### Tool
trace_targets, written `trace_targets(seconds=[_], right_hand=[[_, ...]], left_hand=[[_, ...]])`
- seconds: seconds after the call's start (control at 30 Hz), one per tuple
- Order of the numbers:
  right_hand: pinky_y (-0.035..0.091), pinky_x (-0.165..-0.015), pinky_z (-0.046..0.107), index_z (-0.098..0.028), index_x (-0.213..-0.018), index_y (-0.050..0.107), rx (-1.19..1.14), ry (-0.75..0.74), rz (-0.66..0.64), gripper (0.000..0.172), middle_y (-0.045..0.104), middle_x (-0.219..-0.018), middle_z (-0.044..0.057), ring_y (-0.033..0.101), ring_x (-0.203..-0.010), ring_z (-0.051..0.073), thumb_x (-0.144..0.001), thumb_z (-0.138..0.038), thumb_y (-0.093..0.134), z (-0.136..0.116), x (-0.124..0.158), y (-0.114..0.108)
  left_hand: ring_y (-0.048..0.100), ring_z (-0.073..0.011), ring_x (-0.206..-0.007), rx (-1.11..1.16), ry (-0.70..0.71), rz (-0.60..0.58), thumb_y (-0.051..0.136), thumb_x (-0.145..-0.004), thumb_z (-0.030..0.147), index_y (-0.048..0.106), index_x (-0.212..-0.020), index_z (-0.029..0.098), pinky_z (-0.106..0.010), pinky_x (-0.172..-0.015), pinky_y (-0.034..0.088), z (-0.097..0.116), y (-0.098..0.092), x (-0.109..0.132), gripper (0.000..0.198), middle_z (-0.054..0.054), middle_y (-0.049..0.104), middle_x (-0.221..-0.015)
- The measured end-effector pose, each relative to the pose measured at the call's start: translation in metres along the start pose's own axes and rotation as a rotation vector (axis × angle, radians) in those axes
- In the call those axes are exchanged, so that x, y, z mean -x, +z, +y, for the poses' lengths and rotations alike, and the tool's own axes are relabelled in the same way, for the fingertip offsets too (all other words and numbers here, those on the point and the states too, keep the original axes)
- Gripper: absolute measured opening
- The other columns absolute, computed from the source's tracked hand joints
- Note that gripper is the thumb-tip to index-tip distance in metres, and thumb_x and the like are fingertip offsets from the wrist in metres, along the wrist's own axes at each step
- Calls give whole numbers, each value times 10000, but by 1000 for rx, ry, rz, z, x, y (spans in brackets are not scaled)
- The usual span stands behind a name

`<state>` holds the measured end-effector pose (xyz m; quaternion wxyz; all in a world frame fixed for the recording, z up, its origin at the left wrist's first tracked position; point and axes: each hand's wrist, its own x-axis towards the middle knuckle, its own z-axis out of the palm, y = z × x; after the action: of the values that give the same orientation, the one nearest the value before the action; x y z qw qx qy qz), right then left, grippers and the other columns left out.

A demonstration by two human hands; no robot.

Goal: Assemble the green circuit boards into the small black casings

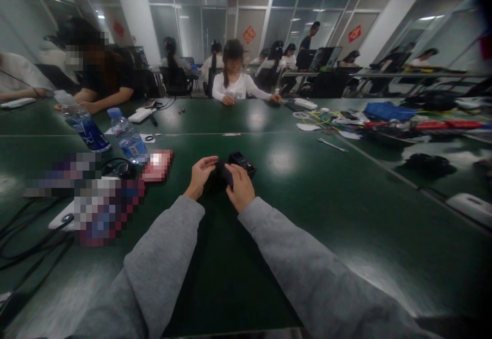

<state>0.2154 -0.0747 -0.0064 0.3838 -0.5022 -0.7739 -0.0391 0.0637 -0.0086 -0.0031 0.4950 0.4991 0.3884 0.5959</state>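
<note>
My right hand is closed over a small dark rounded object whose kind I cannot make out. My left hand is at its left side, fingers stretched out towards it and thumb apart; whether the fingertips touch it is unclear. Just beyond my right fingers a small black box with pale print lies on the green table. The right hand partly hides both the object and the box's near side.
Two plastic bottles, a pink phone-like item and cables lie on the left. A wrench, loose wires and a blue bundle are to the right. A person sits opposite.
</note>
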Motion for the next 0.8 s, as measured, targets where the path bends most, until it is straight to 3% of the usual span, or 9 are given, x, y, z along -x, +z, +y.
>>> trace_targets(seconds=[0.17, 0.27, 0.37, 0.53, 0.63, 0.8], right_hand=[[347, -1100, 430, -230, -1402, 465, 256, -211, -188, 537, 441, -1471, 73, 374, -1362, 234, -894, -57, 436, -14, 3, -3], [295, -1118, 498, -196, -1437, 414, 232, -179, -224, 527, 399, -1502, 95, 342, -1385, 257, -919, -174, 504, -16, 3, -6], [322, -1104, 509, -173, -1431, 419, 134, -162, -276, 565, 383, -1510, 112, 320, -1398, 291, -905, -314, 570, -15, 2, -9], [330, -1125, 529, -168, -1458, 369, -6, -115, -217, 632, 318, -1534, 135, 234, -1441, 314, -881, -326, 573, -13, 2, -8], [393, -1090, 537, -137, -1459, 356, -40, -15, -184, 626, 311, -1510, 197, 317, -1403, 337, -883, -287, 547, -11, 3, -4], [528, -945, 524, -197, -1451, 390, -26, 165, -272, 590, 308, -1511, 197, 482, -1286, 370, -895, -282, 568, -7, 1, -1]], left_hand=[[657, -187, -995, -18, -29, 104, 538, -719, 119, 706, -934, 159, -419, -1013, 463, 1, 0, 0, 276, -72, 721, -1054], [650, -193, -1016, -8, -19, 117, 558, -741, 165, 701, -923, 158, -413, -1015, 459, 1, 1, 0, 232, -74, 717, -1055], [644, -196, -1034, -30, 18, 84, 568, -775, 213, 700, -927, 155, -405, -1024, 448, 2, 1, 1, 210, -84, 712, -1065], [632, -200, -1072, -55, 62, 46, 630, -797, 299, 682, -997, 164, -397, -1033, 438, 1, 2, 1, 247, -94, 695, -1108], [627, -205, -1076, -89, 71, 15, 664, -786, 295, 667, -1035, 163, -397, -1021, 447, -2, 2, 1, 282, -102, 682, -1134], [607, -203, -1067, -201, 110, 61, 661, -807, 294, 653, -1077, 179, -391, -995, 458, -6, 2, 0, 294, -98, 653, -1164]])
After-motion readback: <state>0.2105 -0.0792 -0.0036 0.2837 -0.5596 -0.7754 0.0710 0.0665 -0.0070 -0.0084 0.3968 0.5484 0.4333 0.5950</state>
